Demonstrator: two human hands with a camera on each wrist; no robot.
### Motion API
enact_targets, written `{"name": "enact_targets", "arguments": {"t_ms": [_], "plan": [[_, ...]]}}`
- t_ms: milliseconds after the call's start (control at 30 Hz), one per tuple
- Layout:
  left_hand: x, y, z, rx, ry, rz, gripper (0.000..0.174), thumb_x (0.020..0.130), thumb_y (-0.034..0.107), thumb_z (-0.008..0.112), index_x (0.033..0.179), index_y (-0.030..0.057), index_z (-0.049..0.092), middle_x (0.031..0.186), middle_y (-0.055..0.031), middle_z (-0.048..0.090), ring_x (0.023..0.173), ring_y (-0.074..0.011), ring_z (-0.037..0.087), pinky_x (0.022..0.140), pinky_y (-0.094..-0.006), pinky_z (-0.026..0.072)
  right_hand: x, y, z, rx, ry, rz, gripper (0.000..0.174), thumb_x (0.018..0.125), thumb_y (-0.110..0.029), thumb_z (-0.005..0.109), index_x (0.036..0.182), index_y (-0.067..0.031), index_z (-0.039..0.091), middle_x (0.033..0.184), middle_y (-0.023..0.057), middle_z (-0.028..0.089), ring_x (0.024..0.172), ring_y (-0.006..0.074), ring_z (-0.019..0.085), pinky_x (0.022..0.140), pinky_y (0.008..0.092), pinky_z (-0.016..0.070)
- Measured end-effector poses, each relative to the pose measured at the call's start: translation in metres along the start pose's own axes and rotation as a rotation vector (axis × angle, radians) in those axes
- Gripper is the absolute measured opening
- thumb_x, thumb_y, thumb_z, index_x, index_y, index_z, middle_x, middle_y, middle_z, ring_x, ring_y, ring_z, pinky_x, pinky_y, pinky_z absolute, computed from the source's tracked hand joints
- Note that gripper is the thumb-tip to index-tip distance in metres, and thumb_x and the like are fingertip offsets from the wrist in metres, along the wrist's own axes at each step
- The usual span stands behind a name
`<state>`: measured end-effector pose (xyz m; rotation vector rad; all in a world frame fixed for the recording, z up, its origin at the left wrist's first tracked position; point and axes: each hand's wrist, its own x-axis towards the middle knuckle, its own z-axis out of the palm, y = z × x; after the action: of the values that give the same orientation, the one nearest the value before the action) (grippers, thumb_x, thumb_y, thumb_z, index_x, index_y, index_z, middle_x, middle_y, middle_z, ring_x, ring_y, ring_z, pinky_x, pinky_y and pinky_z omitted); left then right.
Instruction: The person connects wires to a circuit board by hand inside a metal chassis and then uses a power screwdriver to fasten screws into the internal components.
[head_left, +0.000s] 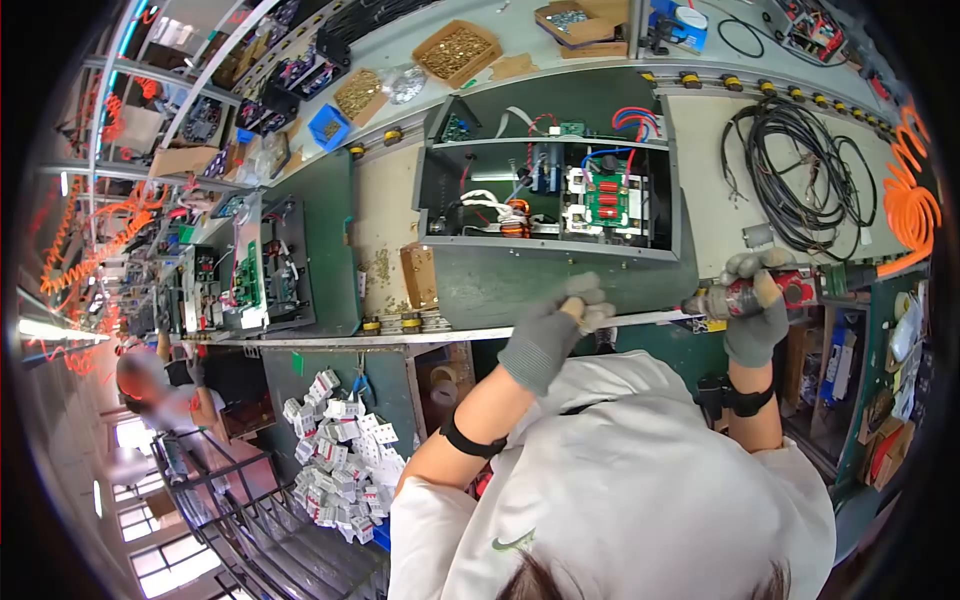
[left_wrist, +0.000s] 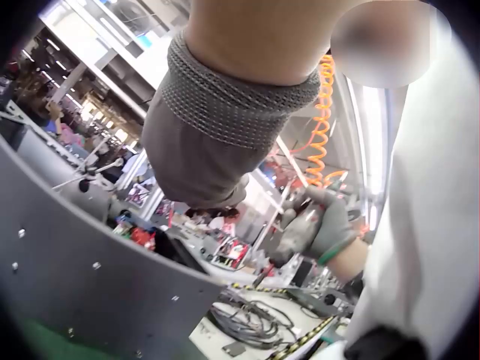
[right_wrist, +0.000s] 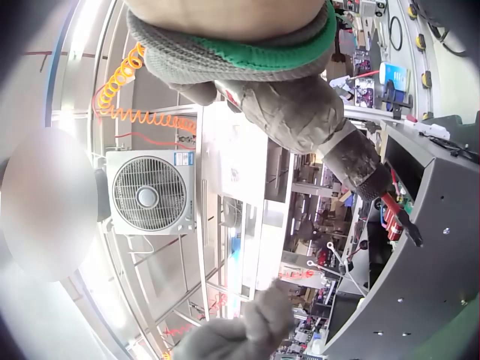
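Observation:
My gloved right hand (head_left: 755, 310) grips a power screwdriver (head_left: 735, 300), red and dark in the head view. Its tape-wrapped body (right_wrist: 289, 112), dark chuck (right_wrist: 360, 169) and red-collared bit (right_wrist: 403, 219) show in the right wrist view, the tip overlapping the metal case there. My gloved left hand (head_left: 555, 335) is raised in front of the case, fingers curled together and blurred; no object shows in them. Beyond both hands stands the dark metal case (head_left: 550, 243), open-topped, with a green circuit board (head_left: 607, 200), red and blue wires and a wound coil (head_left: 515, 218) inside.
Black cables (head_left: 800, 190) lie coiled right of the case, near an orange spiral hose (head_left: 910, 205). Boxes of small metal parts (head_left: 457, 52) stand on the shelf behind. White parts (head_left: 345, 450) are heaped at lower left. Another case (head_left: 285, 265) stands left; a person (head_left: 160, 390) is beyond.

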<state>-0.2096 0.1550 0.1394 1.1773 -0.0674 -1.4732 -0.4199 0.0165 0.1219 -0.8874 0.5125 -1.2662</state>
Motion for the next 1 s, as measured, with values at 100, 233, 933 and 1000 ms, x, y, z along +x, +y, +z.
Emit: {"name": "enact_targets", "arguments": {"t_ms": [100,233,933,1000], "plan": [[0.023,-0.018,-0.032,-0.107,-0.051,0.006,0.035,0.096,0.008,0.046,0.127,-0.0069,0.041,0.112,-0.0152,0.052,0.098,-0.0227,0.058,0.085,-0.0258,0.0517,0.005,-0.003,0.018,-0.002,0.012,-0.033,0.023,0.082,-0.009,0.053,0.104,-0.0051,0.048,0.087,0.0109,0.057,0.078,0.0242,0.054,0.073,0.0367,0.0443],[0.045,-0.027,-0.057,-0.307,-0.172,-0.067,0.027,0.095,0.019,0.053,0.116,0.0025,0.049,0.101,-0.0083,0.053,0.079,-0.0117,0.054,0.064,-0.0172,0.0491,0.011,-0.003,0.052,0.108,-0.052,-0.1,0.024,0.082,-0.012,0.053,0.104,-0.0047,0.048,0.084,0.0118,0.055,0.079,0.0262,0.055,0.072,0.0377,0.0446],[0.083,0.001,-0.086,-0.293,-0.37,0.055,0.018,0.087,0.002,0.061,0.104,0.0055,0.058,0.101,-0.0088,0.061,0.086,-0.0177,0.061,0.073,-0.0248,0.0526,0.018,0.043,0.121,0.147,-0.063,-0.244,0.024,0.083,-0.01,0.05,0.106,-0.0043,0.048,0.086,0.0119,0.056,0.08,0.0264,0.055,0.072,0.0379,0.0461],[0.083,0.005,-0.08,-0.281,-0.332,0.044,0.018,0.088,0.004,0.061,0.105,0.0062,0.058,0.099,-0.0079,0.061,0.086,-0.0169,0.06,0.071,-0.0241,0.0517,0.018,0.043,0.123,0.142,-0.012,-0.259,0.024,0.083,-0.011,0.05,0.106,-0.0038,0.049,0.085,0.0122,0.056,0.079,0.0266,0.055,0.072,0.0382,0.0461]]}}
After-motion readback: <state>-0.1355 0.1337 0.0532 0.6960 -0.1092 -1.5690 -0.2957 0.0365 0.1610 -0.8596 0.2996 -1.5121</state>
